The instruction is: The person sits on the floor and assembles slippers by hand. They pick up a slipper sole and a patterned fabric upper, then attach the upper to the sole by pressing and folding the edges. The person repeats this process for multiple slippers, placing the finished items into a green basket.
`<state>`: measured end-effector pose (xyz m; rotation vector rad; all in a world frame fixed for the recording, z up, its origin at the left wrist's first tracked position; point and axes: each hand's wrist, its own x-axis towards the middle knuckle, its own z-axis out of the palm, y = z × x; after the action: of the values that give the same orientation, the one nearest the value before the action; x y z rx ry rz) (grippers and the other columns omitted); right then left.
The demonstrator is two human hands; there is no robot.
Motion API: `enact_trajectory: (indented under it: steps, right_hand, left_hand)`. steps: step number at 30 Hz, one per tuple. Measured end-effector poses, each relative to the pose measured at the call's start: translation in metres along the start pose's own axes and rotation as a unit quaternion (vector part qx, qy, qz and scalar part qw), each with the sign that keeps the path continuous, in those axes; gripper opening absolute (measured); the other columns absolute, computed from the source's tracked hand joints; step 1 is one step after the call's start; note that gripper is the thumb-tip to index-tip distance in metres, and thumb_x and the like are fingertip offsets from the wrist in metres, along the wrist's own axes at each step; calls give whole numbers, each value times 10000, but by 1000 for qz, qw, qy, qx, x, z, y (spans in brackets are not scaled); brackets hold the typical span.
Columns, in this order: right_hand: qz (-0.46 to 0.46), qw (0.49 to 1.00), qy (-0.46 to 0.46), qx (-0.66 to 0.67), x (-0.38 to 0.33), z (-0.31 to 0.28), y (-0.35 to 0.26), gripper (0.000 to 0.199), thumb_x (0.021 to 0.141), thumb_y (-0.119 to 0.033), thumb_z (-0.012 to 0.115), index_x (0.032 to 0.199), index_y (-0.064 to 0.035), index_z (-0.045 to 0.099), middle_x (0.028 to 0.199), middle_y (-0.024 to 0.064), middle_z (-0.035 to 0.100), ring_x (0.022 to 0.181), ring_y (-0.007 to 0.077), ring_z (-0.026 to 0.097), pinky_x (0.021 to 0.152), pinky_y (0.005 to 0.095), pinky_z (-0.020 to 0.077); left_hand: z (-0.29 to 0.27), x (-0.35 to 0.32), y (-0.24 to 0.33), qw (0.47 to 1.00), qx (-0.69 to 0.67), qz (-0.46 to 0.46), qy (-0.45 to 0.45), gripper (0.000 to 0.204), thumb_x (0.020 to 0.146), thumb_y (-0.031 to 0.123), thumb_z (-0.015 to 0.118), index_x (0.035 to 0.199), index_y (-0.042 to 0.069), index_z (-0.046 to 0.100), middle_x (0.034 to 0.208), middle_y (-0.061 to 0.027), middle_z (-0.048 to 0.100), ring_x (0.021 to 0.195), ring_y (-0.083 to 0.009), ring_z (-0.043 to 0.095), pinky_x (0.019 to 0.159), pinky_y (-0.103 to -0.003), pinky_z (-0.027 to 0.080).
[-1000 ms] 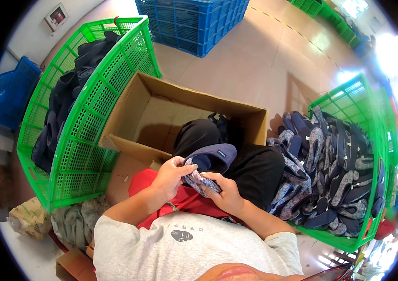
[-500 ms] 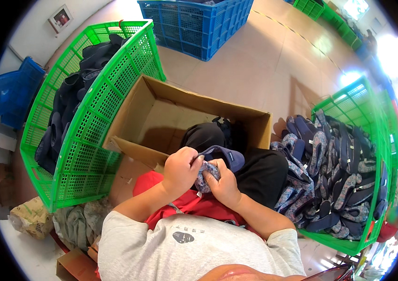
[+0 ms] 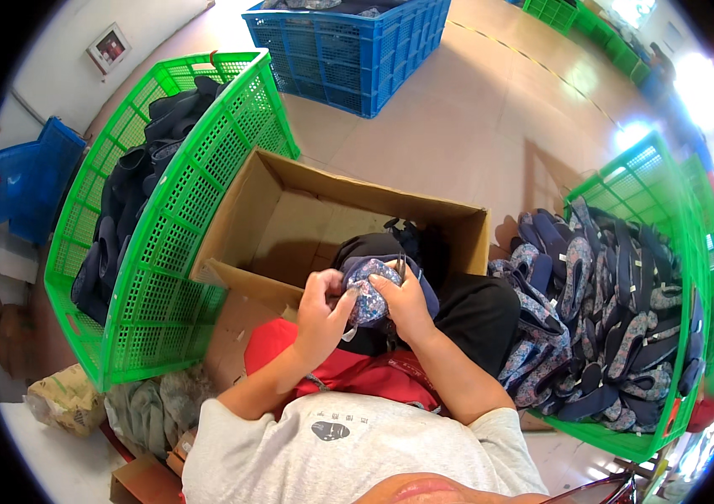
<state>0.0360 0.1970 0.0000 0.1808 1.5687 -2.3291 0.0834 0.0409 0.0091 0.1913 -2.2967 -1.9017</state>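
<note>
In front of my lap both hands work on a navy slipper with a floral lining (image 3: 367, 304), its patterned side turned up toward me. My left hand (image 3: 323, 304) pinches its left edge, fingers bent. On the other side, my right hand (image 3: 405, 304) grips the slipper with the thumb pressed on the floral cloth. Two thin dark prongs, like the tips of small snips (image 3: 401, 265), stick up from the right hand; the rest of that tool is hidden. A small white tag (image 3: 348, 334) hangs at the slipper's lower edge.
An open cardboard box (image 3: 289, 202) lies just beyond my knees. To its left, a green crate (image 3: 180, 210) holds dark slippers. At the right, another green crate (image 3: 626, 181) is heaped with navy and floral slippers (image 3: 600, 311). A blue crate (image 3: 331, 55) stands farther off.
The slipper has been turned so more of its floral side faces up. My left hand has shifted slightly down, its fingers looser; the dark prongs now show at my right hand.
</note>
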Motion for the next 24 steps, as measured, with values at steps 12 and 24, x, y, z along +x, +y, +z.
enact_trajectory:
  steps: [12,24]
  right_hand:
    - [-49,996,71,6,2,4,1,154,917,-93,666,1012,-37,559,898,29,612,796,87,581,726,258,501]
    - [-219,941,159,-201,-6,9,14,169,945,-126,637,1036,-19,542,871,141,637,792,243,618,748,349,494]
  left_hand:
    - [-2,-14,4,938,-294,-172,-68,367,858,81,766,1107,35,500,933,-35,585,806,-87,572,712,-242,507]
    - [16,-19,8,976,-162,-143,35,209,830,-40,711,947,66,574,859,36,545,750,-33,496,673,-193,417]
